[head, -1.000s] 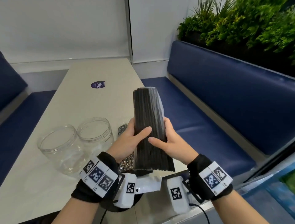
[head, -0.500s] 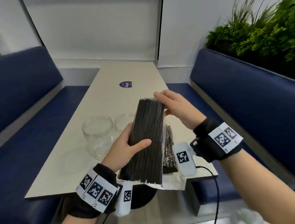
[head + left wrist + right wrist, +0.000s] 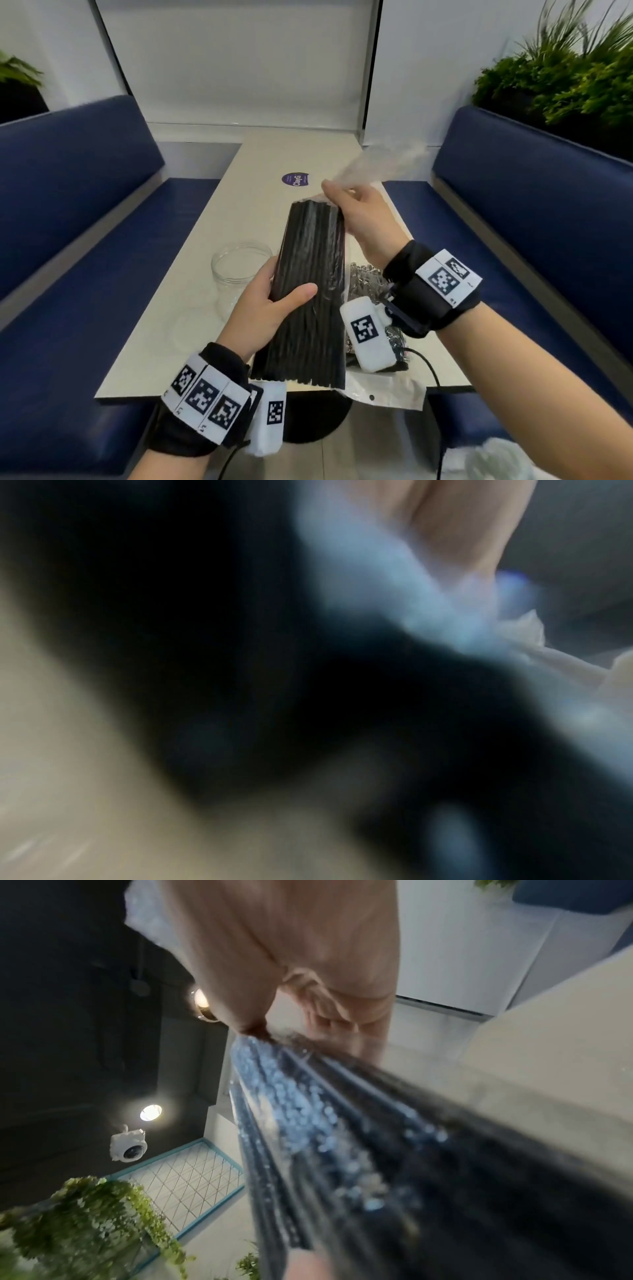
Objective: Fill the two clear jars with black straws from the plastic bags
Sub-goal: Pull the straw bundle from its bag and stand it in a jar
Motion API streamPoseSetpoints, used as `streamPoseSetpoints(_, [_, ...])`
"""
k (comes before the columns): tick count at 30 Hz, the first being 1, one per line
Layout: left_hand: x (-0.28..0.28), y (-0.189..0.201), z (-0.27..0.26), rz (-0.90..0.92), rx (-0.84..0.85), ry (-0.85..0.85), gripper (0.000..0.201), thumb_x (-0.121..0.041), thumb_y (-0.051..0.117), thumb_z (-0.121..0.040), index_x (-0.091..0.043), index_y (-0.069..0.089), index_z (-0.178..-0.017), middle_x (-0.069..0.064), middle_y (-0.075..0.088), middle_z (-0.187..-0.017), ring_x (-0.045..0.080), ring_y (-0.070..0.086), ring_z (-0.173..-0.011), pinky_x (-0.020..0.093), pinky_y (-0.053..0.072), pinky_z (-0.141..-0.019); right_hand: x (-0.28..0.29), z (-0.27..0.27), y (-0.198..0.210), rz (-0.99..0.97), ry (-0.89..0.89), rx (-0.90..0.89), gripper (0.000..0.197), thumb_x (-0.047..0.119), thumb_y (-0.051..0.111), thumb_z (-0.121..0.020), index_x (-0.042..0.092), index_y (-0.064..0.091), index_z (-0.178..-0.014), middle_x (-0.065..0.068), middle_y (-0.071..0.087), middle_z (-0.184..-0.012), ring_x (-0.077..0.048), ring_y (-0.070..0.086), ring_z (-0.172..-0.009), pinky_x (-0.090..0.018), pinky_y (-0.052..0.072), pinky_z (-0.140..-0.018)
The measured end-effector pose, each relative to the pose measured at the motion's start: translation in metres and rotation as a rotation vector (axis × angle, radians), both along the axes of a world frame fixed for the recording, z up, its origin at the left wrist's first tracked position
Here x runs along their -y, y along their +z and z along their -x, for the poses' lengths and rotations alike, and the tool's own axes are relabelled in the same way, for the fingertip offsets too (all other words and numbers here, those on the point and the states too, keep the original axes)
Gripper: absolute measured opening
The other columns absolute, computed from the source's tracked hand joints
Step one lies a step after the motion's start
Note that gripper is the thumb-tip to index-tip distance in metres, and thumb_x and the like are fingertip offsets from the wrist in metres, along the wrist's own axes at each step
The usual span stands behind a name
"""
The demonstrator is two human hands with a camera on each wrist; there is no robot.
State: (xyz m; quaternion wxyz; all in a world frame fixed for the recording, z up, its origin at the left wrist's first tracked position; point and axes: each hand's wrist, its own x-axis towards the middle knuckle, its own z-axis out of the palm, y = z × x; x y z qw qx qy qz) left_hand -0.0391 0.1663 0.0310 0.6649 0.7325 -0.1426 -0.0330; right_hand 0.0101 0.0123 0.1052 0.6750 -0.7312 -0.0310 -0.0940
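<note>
My left hand (image 3: 274,298) grips a plastic-wrapped bundle of black straws (image 3: 308,294) round its middle, tilted above the table's near end. At the bundle's far end my right hand (image 3: 339,197) pinches the clear plastic (image 3: 383,161), which stretches blurred up and to the right. In the right wrist view the fingertips (image 3: 258,1028) nip the plastic over the straws (image 3: 377,1150). One clear jar (image 3: 239,270) stands empty left of the bundle; the other jar is hidden behind it. The left wrist view is blurred and dark.
A second bag of straws (image 3: 368,284) lies on the beige table (image 3: 191,308) under my right wrist, on a flat plastic sheet (image 3: 383,390) overhanging the near edge. A purple sticker (image 3: 295,179) sits further back. Blue benches (image 3: 85,257) flank the table; plants (image 3: 565,78) stand at the right.
My right hand left the bundle's middle, went to its far end and now pulls the plastic up and to the right. The left hand keeps its grip. My head has turned right.
</note>
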Motion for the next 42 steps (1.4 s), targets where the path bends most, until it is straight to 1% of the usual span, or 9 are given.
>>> streamPoseSetpoints(3, [-0.005,0.000,0.002,0.008,0.002,-0.007,0.041,-0.040,0.066,-0.067,-0.036,0.055,-0.106,-0.011,0.068,-0.105,0.007,0.066,-0.097,0.024,0.052,-0.083,-0.004,0.002,0.003,-0.067,0.038,-0.033,0.023,0.024,0.051,-0.094,0.013,0.060,-0.075,0.000,0.058,-0.072,-0.010,0.054,-0.066,-0.023,0.043,-0.066])
streamPoseSetpoints(7, [-0.007,-0.003,0.003,0.029,-0.005,0.002,0.037,-0.038,0.065,-0.069,-0.037,0.055,-0.105,-0.011,0.069,-0.103,0.004,0.067,-0.094,0.019,0.053,-0.078,-0.005,-0.001,0.007,-0.407,0.085,-0.188,0.022,0.023,0.047,-0.096,0.010,0.059,-0.083,-0.003,0.060,-0.076,-0.011,0.059,-0.064,-0.023,0.049,-0.068])
streamPoseSetpoints(13, [-0.009,-0.008,0.003,0.021,-0.019,0.019,0.029,-0.024,0.066,-0.081,-0.039,0.054,-0.103,-0.014,0.069,-0.101,-0.001,0.067,-0.092,0.015,0.052,-0.075,-0.002,0.004,0.004,-0.070,0.097,-0.205,0.018,0.022,0.065,-0.084,0.019,0.056,-0.068,0.004,0.057,-0.067,-0.003,0.052,-0.054,-0.019,0.042,-0.054])
streamPoseSetpoints(18, [-0.003,-0.011,0.005,0.029,-0.025,0.021,0.028,-0.022,0.066,-0.081,-0.036,0.055,-0.103,-0.013,0.069,-0.101,0.001,0.067,-0.091,0.017,0.052,-0.077,-0.001,0.004,0.004,-0.127,0.067,-0.189,0.022,0.018,0.049,-0.094,0.016,0.063,-0.078,0.001,0.062,-0.077,-0.009,0.056,-0.067,-0.025,0.044,-0.068])
streamPoseSetpoints(22, [-0.002,-0.013,0.004,0.003,-0.024,0.013,0.030,-0.024,0.068,-0.080,-0.037,0.055,-0.104,-0.009,0.069,-0.104,0.004,0.067,-0.094,0.023,0.052,-0.084,0.001,0.008,-0.002,0.053,-0.011,-0.040,0.020,0.020,0.066,-0.084,0.013,0.058,-0.067,0.000,0.055,-0.063,-0.003,0.050,-0.048,-0.014,0.042,-0.051])
streamPoseSetpoints(28, [0.000,-0.014,0.004,0.010,-0.035,0.004,0.031,-0.023,0.068,-0.080,-0.037,0.055,-0.105,-0.009,0.070,-0.104,0.005,0.068,-0.094,0.022,0.052,-0.082,0.001,0.003,-0.001,-0.135,-0.004,-0.167,0.030,0.027,0.043,-0.097,0.012,0.062,-0.078,-0.002,0.062,-0.078,-0.015,0.058,-0.073,-0.029,0.046,-0.074])
streamPoseSetpoints(33, [-0.001,-0.014,0.004,0.015,-0.039,-0.001,0.034,-0.025,0.069,-0.079,-0.034,0.056,-0.108,-0.008,0.069,-0.105,0.005,0.067,-0.095,0.024,0.052,-0.084,0.001,0.003,-0.009,-0.115,-0.035,-0.111,0.020,0.013,0.066,-0.083,0.013,0.053,-0.067,-0.005,0.054,-0.068,-0.017,0.052,-0.063,-0.030,0.043,-0.066])
streamPoseSetpoints(38, [-0.001,-0.013,0.003,0.001,-0.031,-0.005,0.033,-0.027,0.069,-0.078,-0.035,0.055,-0.107,-0.008,0.069,-0.106,0.006,0.067,-0.095,0.024,0.052,-0.083,0.000,-0.002,-0.003,-0.364,0.057,-0.224,0.041,0.035,0.040,-0.097,0.007,0.062,-0.075,-0.005,0.065,-0.069,-0.016,0.062,-0.065,-0.032,0.051,-0.074])
streamPoseSetpoints(42, [-0.005,-0.013,0.002,0.014,-0.034,0.018,0.030,-0.023,0.068,-0.081,-0.035,0.056,-0.104,-0.009,0.069,-0.104,0.005,0.068,-0.094,0.021,0.053,-0.081,0.000,0.001,-0.011,-0.090,0.030,-0.097,0.023,0.029,0.064,-0.085,0.008,0.057,-0.079,-0.005,0.060,-0.075,-0.015,0.057,-0.067,-0.027,0.046,-0.069])
